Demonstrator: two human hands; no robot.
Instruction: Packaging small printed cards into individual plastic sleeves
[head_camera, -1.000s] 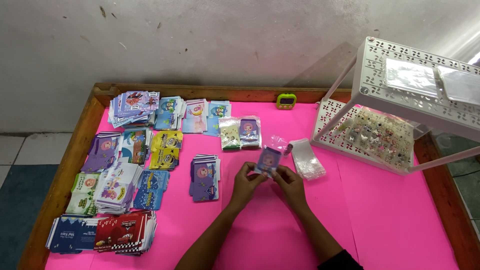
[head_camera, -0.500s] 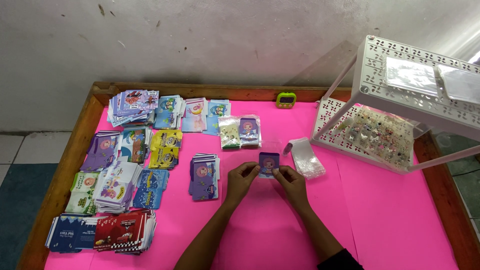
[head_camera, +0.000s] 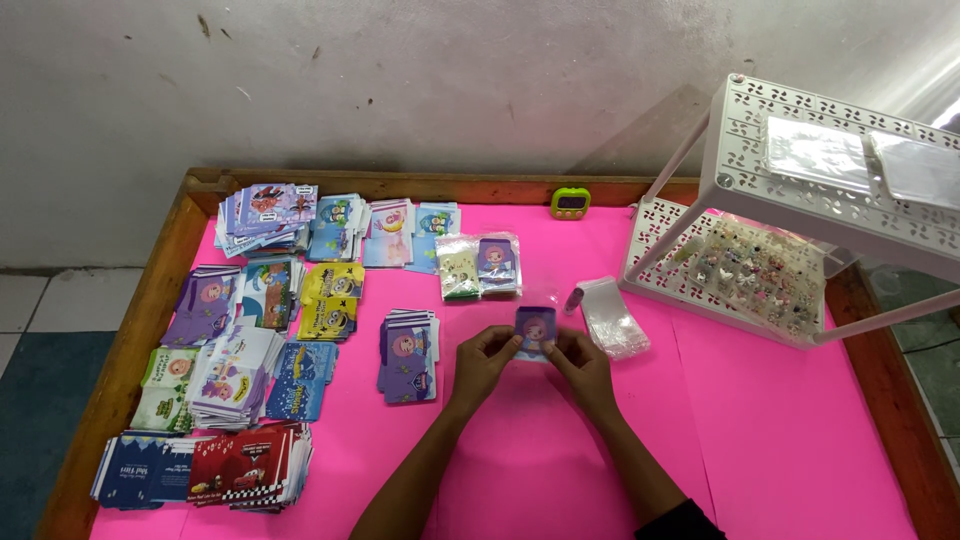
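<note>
1. While both pinch it at centre frame, the left hand (head_camera: 487, 352) and right hand (head_camera: 577, 358) hold a small purple card (head_camera: 536, 331) in clear wrap.
2. Likely step: sleeving; next calls for seating it squarely.
3. Clear sleeves (head_camera: 611, 316) lie right; card stacks (head_camera: 408, 354) left on the pink desk (head_camera: 760, 440).

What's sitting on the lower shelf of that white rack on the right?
On the lower shelf of the white rack lies a clear bag of small mixed trinkets. They are too small to identify, and the upper shelf with its clear sleeves covers the shelf's far right.
</note>
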